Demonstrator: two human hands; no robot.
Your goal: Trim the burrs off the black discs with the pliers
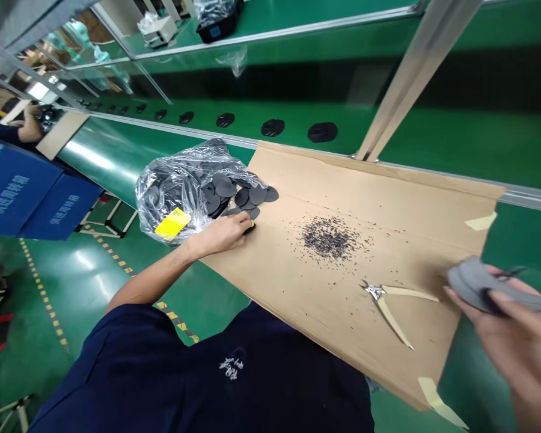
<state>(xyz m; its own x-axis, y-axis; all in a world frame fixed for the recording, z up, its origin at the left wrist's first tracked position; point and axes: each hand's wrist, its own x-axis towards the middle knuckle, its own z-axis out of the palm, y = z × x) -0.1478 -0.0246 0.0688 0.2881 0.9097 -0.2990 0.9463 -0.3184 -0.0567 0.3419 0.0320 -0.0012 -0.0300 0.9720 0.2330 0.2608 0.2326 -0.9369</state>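
My left hand (229, 233) rests at the cardboard's left edge, its fingers pinched on a dark disc that is mostly hidden. Beside it a clear plastic bag (171, 174) with a yellow label lies on its side, and black discs (223, 185) spill from its mouth. At the far right, blurred by motion, my right hand (509, 319) is wrapped round a stack of dark grey discs (471, 282). Cutting pliers with cream handles (388, 304) lie open on the cardboard sheet (297, 288). Behind them is a scattered pile of tiny black bits (329, 237).
Behind the cardboard, black pieces (322, 132) lie in a row on a green belt (455, 147). A metal post (415, 78) rises at the cardboard's back edge. Blue boxes (36, 192) and a person's arm (30, 125) are at the left.
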